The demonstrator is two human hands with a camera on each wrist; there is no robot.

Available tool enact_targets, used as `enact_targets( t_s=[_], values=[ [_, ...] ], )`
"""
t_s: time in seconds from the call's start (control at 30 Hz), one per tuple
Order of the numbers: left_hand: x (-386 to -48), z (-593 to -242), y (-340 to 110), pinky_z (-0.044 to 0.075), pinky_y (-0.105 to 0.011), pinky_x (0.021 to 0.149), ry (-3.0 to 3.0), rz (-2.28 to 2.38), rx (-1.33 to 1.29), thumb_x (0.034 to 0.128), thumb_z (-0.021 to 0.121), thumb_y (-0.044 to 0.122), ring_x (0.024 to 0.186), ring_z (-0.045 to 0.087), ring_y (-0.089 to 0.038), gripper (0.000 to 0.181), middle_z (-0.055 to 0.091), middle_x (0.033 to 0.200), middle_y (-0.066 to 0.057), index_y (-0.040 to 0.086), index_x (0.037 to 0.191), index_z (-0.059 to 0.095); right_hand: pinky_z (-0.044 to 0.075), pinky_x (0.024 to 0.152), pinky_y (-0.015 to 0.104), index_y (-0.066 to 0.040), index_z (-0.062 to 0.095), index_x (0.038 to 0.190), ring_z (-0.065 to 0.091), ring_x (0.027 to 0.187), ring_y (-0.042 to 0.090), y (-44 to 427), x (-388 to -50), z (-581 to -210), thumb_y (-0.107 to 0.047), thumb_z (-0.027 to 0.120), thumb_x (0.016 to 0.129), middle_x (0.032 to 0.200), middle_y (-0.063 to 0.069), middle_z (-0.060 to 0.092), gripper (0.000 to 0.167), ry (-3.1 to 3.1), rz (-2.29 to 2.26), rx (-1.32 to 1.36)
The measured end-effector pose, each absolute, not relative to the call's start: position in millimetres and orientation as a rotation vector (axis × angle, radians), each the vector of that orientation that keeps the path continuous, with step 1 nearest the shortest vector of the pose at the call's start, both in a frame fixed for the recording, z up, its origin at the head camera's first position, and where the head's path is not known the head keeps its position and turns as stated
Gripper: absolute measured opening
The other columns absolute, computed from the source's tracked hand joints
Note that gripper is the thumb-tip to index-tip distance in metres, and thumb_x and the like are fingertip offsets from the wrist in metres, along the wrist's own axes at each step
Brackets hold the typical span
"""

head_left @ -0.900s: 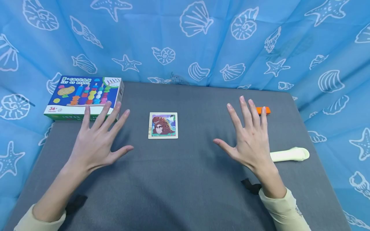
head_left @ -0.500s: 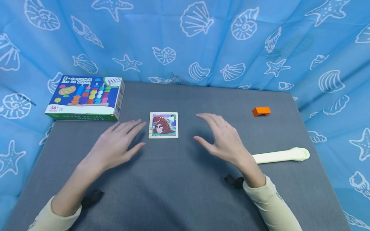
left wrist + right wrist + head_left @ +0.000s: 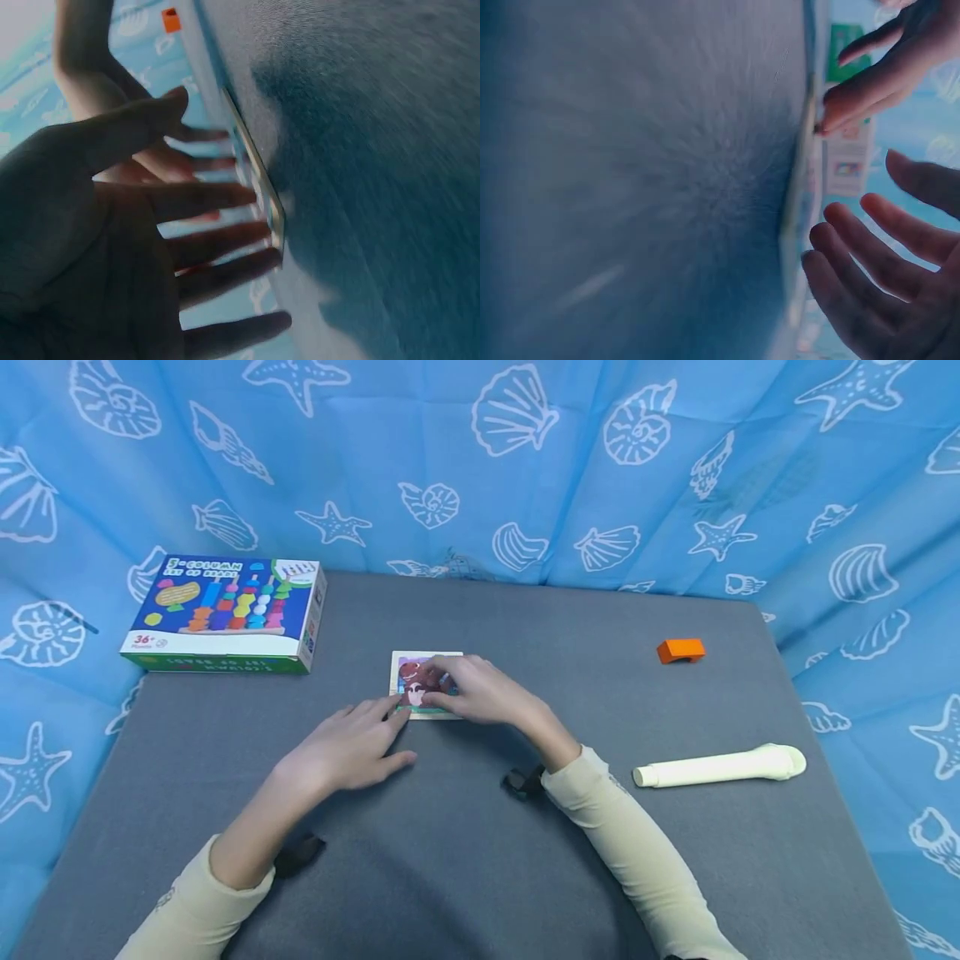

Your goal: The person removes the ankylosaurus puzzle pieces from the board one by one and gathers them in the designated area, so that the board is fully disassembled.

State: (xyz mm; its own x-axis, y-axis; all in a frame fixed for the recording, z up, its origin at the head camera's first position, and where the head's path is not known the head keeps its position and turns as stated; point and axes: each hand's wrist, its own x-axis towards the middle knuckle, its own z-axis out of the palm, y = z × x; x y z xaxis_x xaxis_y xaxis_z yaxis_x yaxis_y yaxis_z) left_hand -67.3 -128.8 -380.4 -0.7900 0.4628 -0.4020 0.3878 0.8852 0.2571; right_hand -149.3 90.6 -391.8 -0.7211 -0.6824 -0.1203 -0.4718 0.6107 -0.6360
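Note:
A square wooden picture puzzle (image 3: 415, 695) with a brown dinosaur lies flat on the grey table, partly covered by the hands. Over its right half hovers or rests my right hand (image 3: 486, 690), fingers gently bent; contact is hard to tell. In the right wrist view, thumb and fingers of the right hand (image 3: 900, 289) are spread apart with nothing between them. My left hand (image 3: 352, 750) reaches the puzzle's lower left corner with extended fingertips. The left wrist view shows the left hand's fingers (image 3: 217, 247) straight beside the puzzle's thin edge (image 3: 259, 169).
A bead-set box (image 3: 225, 614) sits at the back left. On the right are an orange arch block (image 3: 681, 650) and a pale microphone-shaped stick (image 3: 720, 767). Blue shell-print cloth (image 3: 517, 468) hangs behind the table (image 3: 480, 860).
Both hands have come inward from wide apart to the puzzle. The right hand now covers its right half, and the left fingertips are at its lower left corner. The puzzle stays in place.

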Motion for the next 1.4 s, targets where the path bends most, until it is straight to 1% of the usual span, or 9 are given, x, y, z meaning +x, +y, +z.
enact_targets(
  t_s=[0.2,0.33,0.47,0.57,0.83,0.93,0.97,1.13,1.4],
  values=[
    [-75.6,-385.3,-118.4,0.030,-0.068,0.132,2.588,0.256,0.589,0.1099,0.061,0.048,0.167,0.027,-0.045,0.080,0.020,0.181,-0.023,0.001,0.169,0.033,0.053,0.071,0.025,-0.004,0.072,0.131,0.068,0.077,0.013,64.4,-186.0,-403.1,-0.020,0.071,0.107,0.100,0.009,0.078,0.029,2.464,-0.793,-0.805],
    [-76.7,-388.2,-115.2,0.031,-0.068,0.132,2.568,0.259,0.585,0.1112,0.059,0.047,0.167,0.026,-0.043,0.079,0.021,0.182,-0.021,0.000,0.169,0.032,0.047,0.065,0.023,-0.005,0.071,0.126,0.060,0.068,0.010,52.8,-200.0,-403.1,-0.023,0.074,0.105,0.088,0.006,0.073,0.027,2.426,-0.733,-0.768],
    [-76.8,-388.0,-115.1,0.033,-0.067,0.131,2.572,0.268,0.570,0.1114,0.059,0.046,0.167,0.027,-0.043,0.078,0.023,0.181,-0.021,0.000,0.169,0.033,0.043,0.061,0.024,-0.009,0.069,0.114,0.051,0.063,0.010,44.5,-208.5,-402.8,-0.029,0.076,0.104,0.080,0.000,0.062,0.023,2.443,-0.670,-0.724],
    [-77.4,-387.9,-115.4,0.033,-0.066,0.131,2.567,0.281,0.568,0.1115,0.059,0.045,0.167,0.027,-0.043,0.078,0.023,0.181,-0.021,0.000,0.169,0.033,0.043,0.062,0.026,-0.010,0.068,0.110,0.049,0.065,0.012,40.9,-210.9,-401.9,-0.030,0.077,0.103,0.080,0.000,0.058,0.023,2.455,-0.632,-0.686],
    [-78.1,-389.8,-114.5,0.037,-0.068,0.128,2.544,0.306,0.552,0.1113,0.059,0.046,0.168,0.025,-0.041,0.078,0.022,0.182,-0.019,0.003,0.170,0.031,0.049,0.071,0.032,-0.013,0.069,0.117,0.056,0.075,0.016,40.8,-211.6,-407.3,-0.036,0.077,0.103,0.092,0.004,0.068,0.028,2.517,-0.562,-0.671],
    [-77.8,-389.9,-113.2,0.038,-0.068,0.127,2.539,0.309,0.545,0.1113,0.059,0.047,0.169,0.022,-0.040,0.079,0.021,0.182,-0.019,0.004,0.171,0.030,0.051,0.072,0.032,-0.012,0.069,0.118,0.060,0.079,0.018,41.6,-212.1,-408.7,-0.036,0.076,0.103,0.098,0.006,0.072,0.029,2.527,-0.539,-0.695],
    [-77.7,-390.1,-112.8,0.038,-0.068,0.127,2.539,0.307,0.546,0.1114,0.058,0.046,0.169,0.022,-0.040,0.079,0.021,0.182,-0.019,0.004,0.171,0.029,0.052,0.075,0.033,-0.010,0.069,0.120,0.062,0.082,0.020,40.8,-206.6,-399.6,-0.032,0.076,0.104,0.102,0.008,0.072,0.028,2.527,-0.519,-0.705],
    [-77.0,-391.0,-111.8,0.039,-0.067,0.128,2.554,0.299,0.539,0.1120,0.058,0.044,0.169,0.022,-0.039,0.077,0.021,0.182,-0.018,0.003,0.171,0.029,0.053,0.082,0.033,-0.008,0.068,0.120,0.062,0.092,0.018,42.2,-210.6,-401.4,-0.032,0.075,0.105,0.112,0.009,0.072,0.029,2.505,-0.506,-0.783],
    [-73.4,-393.5,-111.2,0.040,-0.067,0.126,2.589,0.329,0.535,0.1111,0.060,0.040,0.168,0.025,-0.039,0.076,0.024,0.182,-0.017,0.001,0.169,0.033,0.053,0.086,0.034,-0.006,0.069,0.115,0.061,0.094,0.018,45.5,-213.0,-402.5,-0.029,0.077,0.103,0.111,0.009,0.071,0.027,2.463,-0.625,-0.795]
  ],
)
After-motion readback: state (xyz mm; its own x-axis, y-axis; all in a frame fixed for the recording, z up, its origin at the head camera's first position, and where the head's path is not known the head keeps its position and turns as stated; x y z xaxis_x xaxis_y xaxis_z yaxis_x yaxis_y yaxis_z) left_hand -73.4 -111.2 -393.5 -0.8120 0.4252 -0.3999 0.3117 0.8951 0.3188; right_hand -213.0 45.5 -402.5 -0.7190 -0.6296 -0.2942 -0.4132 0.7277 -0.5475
